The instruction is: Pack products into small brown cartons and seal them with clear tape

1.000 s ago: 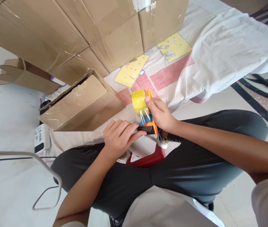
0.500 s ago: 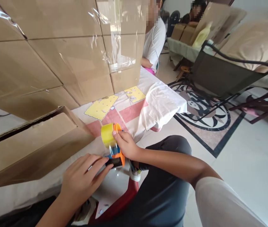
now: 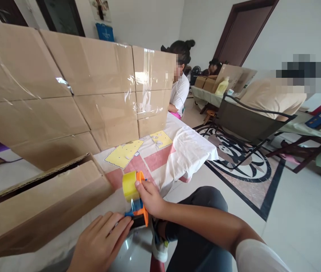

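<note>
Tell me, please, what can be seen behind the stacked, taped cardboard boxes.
Beyond the boxes, a person in a white top shows partly past their right end, and a blue bag-like object above their top edge. Anything directly behind them is hidden.

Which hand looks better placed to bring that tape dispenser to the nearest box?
Probably the right hand: it grips the tape dispenser beside the yellow roll. The left hand is closer to the nearest box, but only its fingertips meet the dispenser's black end.

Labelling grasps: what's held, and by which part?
Orange-and-blue plastic tape dispenser with a yellow roll, held in right hand by its orange side beside the roll. Left hand touches its black end; grip unclear.
</note>
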The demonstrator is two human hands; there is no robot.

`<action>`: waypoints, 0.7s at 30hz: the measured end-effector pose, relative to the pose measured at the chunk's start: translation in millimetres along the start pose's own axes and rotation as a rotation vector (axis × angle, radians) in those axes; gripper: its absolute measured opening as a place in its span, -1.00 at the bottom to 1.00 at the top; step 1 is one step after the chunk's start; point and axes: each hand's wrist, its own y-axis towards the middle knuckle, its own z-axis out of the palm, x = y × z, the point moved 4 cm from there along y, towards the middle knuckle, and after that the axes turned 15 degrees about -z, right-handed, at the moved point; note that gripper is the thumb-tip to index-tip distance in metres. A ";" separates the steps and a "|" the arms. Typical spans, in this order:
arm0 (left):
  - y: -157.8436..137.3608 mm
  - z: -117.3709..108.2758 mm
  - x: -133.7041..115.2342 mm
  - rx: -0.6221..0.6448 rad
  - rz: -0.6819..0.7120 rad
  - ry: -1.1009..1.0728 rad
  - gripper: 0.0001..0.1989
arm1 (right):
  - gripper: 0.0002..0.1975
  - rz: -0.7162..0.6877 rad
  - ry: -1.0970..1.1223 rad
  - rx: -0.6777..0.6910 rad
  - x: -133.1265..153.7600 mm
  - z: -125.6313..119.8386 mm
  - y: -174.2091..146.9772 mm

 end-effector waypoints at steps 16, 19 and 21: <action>2.6 -7.3 -1.4 -0.140 0.004 0.144 -0.78 | -0.39 0.095 0.068 -0.032 -2.0 2.0 6.2; 1.0 -6.5 1.2 -0.139 -0.031 0.100 -0.83 | -0.41 0.082 0.055 -0.030 -3.1 1.4 6.5; -0.7 -5.3 3.6 -0.133 -0.058 0.072 -0.85 | -0.41 0.072 0.052 -0.029 -2.2 1.3 7.0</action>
